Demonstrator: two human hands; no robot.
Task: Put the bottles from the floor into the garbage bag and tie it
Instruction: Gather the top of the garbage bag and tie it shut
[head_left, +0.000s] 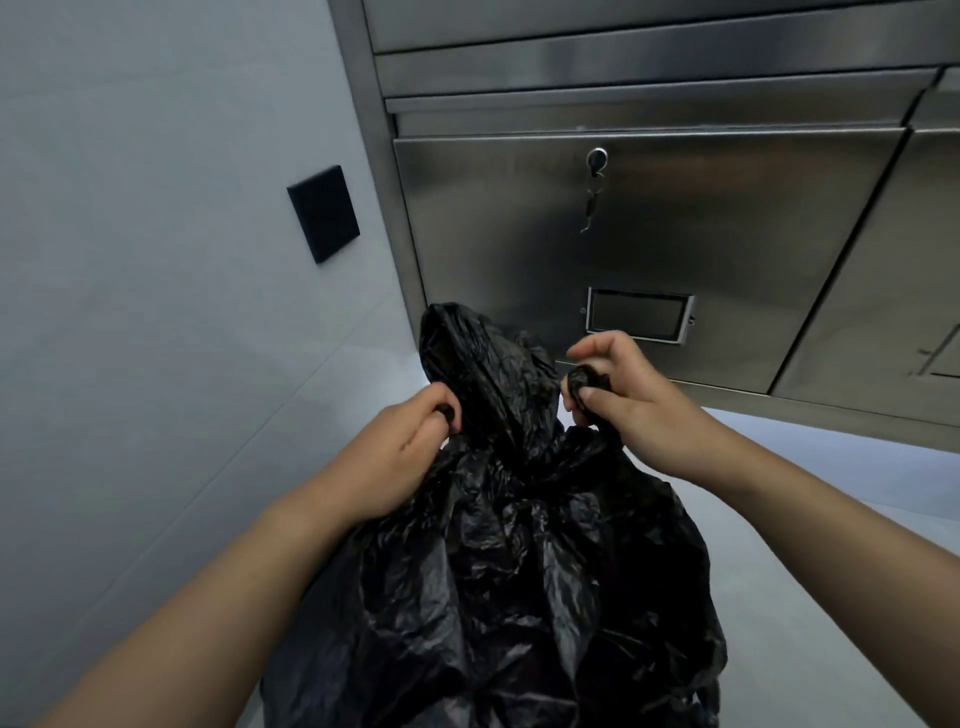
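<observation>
A full black garbage bag (519, 571) stands on the pale floor in front of me, its top gathered into two twisted ends. My left hand (400, 447) grips the left end, which rises in a tall loose flap above my fingers. My right hand (618, 400) pinches the bunched right end between thumb and curled fingers. The two ends cross at a tightened gather between my hands. No bottles are in view; the bag hides whatever it holds.
A stainless steel cabinet (675, 234) with a keyed lock (596, 158) and a label holder (640, 315) stands right behind the bag. A grey wall (156, 260) with a black plate (323, 213) is on the left. Pale floor (805, 545) lies to the right.
</observation>
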